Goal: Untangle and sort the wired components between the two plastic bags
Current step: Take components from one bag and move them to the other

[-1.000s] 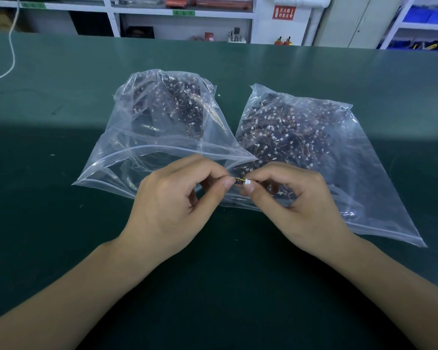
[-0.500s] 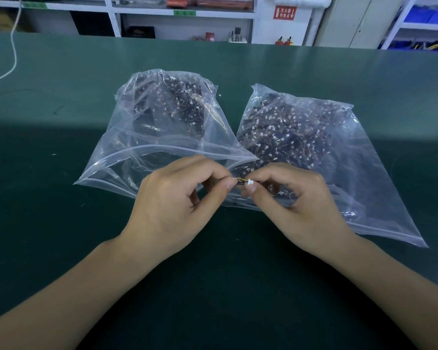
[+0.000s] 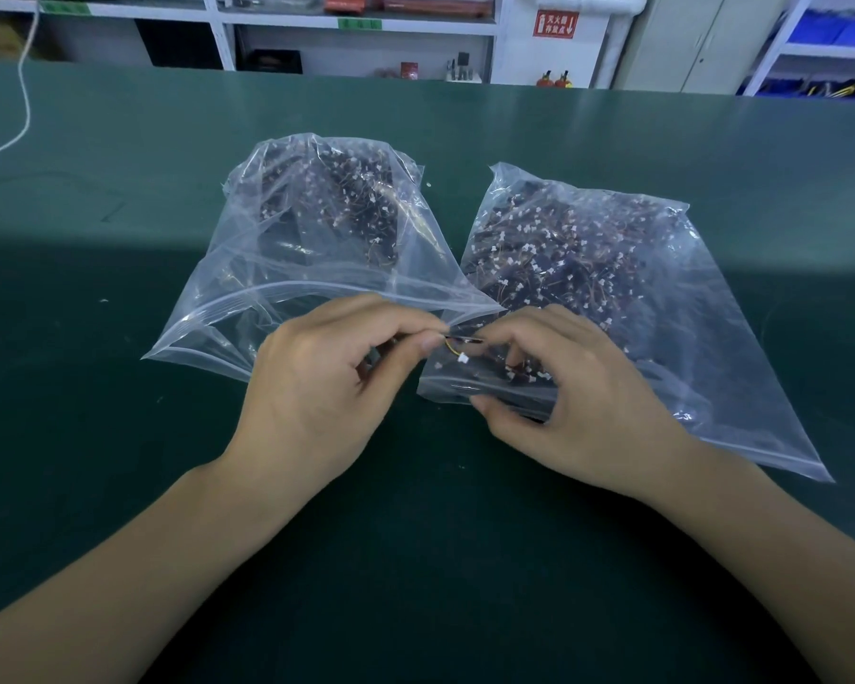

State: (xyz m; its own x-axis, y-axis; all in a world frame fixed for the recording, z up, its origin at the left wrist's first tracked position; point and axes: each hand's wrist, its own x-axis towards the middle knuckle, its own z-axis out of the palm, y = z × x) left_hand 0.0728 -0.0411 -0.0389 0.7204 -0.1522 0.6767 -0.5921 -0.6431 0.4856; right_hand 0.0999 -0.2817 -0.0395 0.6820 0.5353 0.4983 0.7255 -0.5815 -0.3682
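Note:
Two clear plastic bags lie side by side on the green table, both full of small dark wired components with white connectors. The left bag has its mouth facing me; the right bag lies flatter. Between the bag mouths hangs one wired component with a yellow wire and a white plug. My left hand pinches its dark end between thumb and forefinger. My right hand rests at the right bag's mouth, fingers curled over the plastic; its index finger touches the component's other end, and its thumb lies under the bag edge.
The green table stretches wide to both sides and toward me. A white cable runs along the far left. White shelving and grey cabinets stand behind the table's far edge.
My right hand has let the white plug drop; the plug now dangles on its wire. That hand has shifted down and right onto the right bag's mouth. My left hand keeps its pinch.

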